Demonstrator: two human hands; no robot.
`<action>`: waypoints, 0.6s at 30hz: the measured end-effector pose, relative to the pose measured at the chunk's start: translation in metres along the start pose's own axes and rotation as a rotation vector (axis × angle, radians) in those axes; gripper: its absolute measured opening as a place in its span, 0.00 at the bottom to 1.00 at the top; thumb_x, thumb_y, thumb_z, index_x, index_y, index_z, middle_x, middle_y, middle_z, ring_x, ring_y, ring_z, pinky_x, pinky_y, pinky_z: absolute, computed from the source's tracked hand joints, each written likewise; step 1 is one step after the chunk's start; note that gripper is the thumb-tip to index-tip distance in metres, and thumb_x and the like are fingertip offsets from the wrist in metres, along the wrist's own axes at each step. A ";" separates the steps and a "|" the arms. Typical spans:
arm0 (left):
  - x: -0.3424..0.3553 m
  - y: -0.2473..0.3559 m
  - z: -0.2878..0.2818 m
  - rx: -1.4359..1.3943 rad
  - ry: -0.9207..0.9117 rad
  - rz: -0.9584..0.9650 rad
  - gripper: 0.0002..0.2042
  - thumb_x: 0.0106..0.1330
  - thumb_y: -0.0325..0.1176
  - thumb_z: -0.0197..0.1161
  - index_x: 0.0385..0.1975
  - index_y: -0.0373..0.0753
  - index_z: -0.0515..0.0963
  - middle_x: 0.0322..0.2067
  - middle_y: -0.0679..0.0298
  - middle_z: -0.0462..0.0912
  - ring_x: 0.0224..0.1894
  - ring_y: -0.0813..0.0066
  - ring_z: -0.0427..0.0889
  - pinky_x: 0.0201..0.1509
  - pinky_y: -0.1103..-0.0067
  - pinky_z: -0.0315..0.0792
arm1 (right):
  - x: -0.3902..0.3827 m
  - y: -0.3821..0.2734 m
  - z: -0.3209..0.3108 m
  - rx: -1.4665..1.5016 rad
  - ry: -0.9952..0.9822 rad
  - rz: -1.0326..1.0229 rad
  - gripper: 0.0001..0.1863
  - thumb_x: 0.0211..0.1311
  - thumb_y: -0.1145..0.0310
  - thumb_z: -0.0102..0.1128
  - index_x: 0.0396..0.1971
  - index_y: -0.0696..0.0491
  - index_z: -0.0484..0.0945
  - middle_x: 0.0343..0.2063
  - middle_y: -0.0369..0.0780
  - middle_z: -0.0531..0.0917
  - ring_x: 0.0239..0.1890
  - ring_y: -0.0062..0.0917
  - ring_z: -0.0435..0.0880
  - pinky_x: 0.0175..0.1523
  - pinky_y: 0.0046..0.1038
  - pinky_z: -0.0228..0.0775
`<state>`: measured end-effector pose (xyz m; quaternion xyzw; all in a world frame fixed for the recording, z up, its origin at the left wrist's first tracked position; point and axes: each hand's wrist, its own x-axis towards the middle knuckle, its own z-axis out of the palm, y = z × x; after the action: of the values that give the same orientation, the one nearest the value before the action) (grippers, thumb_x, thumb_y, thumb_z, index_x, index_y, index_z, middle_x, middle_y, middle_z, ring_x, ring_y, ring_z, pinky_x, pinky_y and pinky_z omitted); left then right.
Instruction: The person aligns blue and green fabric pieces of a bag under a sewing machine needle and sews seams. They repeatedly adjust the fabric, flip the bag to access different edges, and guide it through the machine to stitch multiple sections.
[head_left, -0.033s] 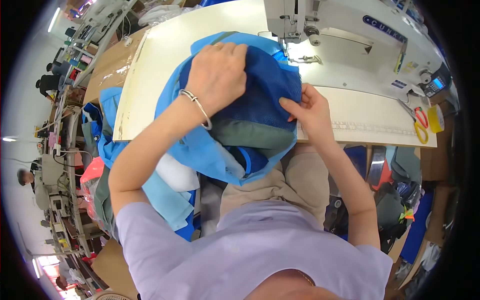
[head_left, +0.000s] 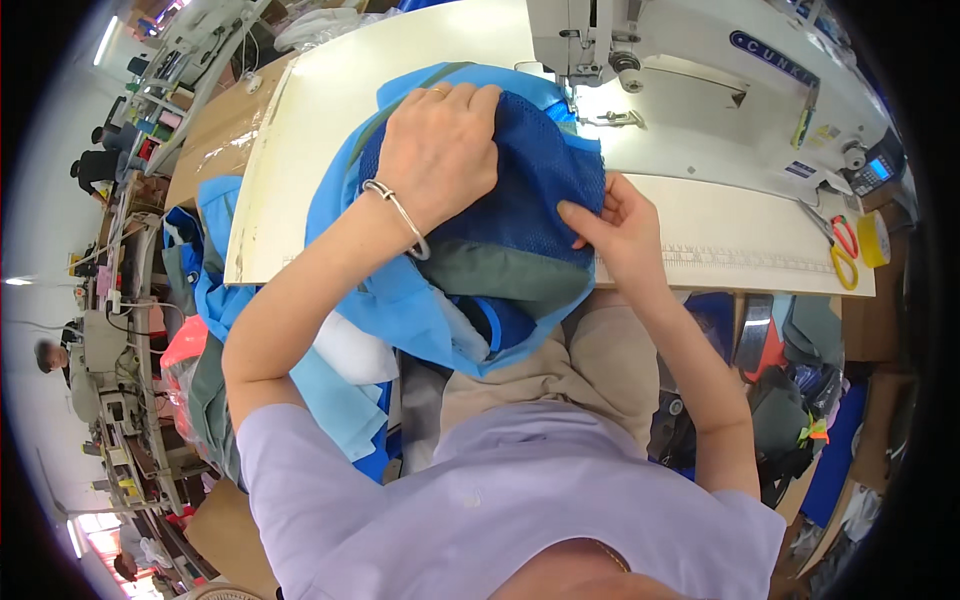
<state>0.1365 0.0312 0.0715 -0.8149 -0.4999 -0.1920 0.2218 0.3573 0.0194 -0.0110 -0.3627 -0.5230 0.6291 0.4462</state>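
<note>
A light blue and grey-green garment (head_left: 510, 270) with dark blue mesh lining lies bunched on the white sewing table, its lower edge hanging over my lap. My left hand (head_left: 440, 155) is closed over its upper part, fingers curled down into the cloth, their tips hidden. At the right edge of the mesh, my right hand (head_left: 618, 225) pinches the fabric between thumb and fingers. The garment's upper right edge reaches the needle area of a white sewing machine (head_left: 690, 100), close to the presser foot (head_left: 570, 100).
Scissors (head_left: 842, 255) with red and yellow handles and a yellow tape roll (head_left: 874, 238) lie at the table's right end. Cut blue fabric pieces (head_left: 335, 395) hang below at left. Folded dark cloth (head_left: 812, 325) is stacked at right. More sewing stations (head_left: 105, 350) stand far left.
The garment's left side has spread very slightly to the left, and my left hand has shifted a little. My right hand keeps its pinch in nearly the same place.
</note>
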 end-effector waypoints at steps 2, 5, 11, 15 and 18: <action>0.002 -0.006 0.013 -0.097 -0.014 -0.044 0.20 0.53 0.24 0.58 0.49 0.40 0.81 0.36 0.55 0.84 0.40 0.54 0.84 0.46 0.63 0.78 | -0.004 0.002 0.001 -0.010 0.005 -0.049 0.10 0.65 0.73 0.70 0.41 0.59 0.78 0.32 0.35 0.84 0.29 0.11 0.80 0.33 0.17 0.77; -0.007 -0.019 0.026 -0.216 -0.110 -0.118 0.21 0.54 0.23 0.56 0.50 0.39 0.80 0.36 0.53 0.84 0.40 0.51 0.84 0.47 0.61 0.78 | -0.004 -0.004 -0.001 0.015 -0.049 0.017 0.09 0.66 0.73 0.69 0.41 0.59 0.78 0.31 0.34 0.84 0.29 0.11 0.79 0.32 0.17 0.77; -0.041 -0.024 0.045 -0.470 -0.085 -0.186 0.23 0.52 0.21 0.54 0.51 0.38 0.79 0.37 0.49 0.82 0.41 0.46 0.82 0.46 0.60 0.76 | -0.008 -0.001 -0.001 0.019 -0.070 0.066 0.11 0.67 0.73 0.68 0.45 0.59 0.78 0.27 0.30 0.79 0.27 0.09 0.77 0.30 0.15 0.72; -0.037 -0.021 0.061 -0.436 -0.064 -0.163 0.23 0.52 0.21 0.54 0.51 0.37 0.79 0.38 0.49 0.83 0.40 0.46 0.83 0.45 0.60 0.76 | -0.012 -0.011 -0.013 -0.114 0.027 -0.046 0.17 0.64 0.74 0.69 0.51 0.59 0.81 0.33 0.35 0.84 0.27 0.11 0.80 0.32 0.17 0.73; -0.035 -0.019 0.053 -0.429 -0.106 -0.215 0.22 0.53 0.22 0.54 0.51 0.37 0.80 0.37 0.49 0.84 0.39 0.47 0.84 0.44 0.61 0.77 | -0.013 -0.076 -0.039 -0.418 0.139 -0.756 0.23 0.58 0.79 0.71 0.55 0.60 0.80 0.41 0.39 0.86 0.27 0.15 0.82 0.36 0.19 0.75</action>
<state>0.1091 0.0423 0.0123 -0.7945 -0.5423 -0.2731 -0.0048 0.4112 0.0244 0.0564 -0.2696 -0.7038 0.2764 0.5963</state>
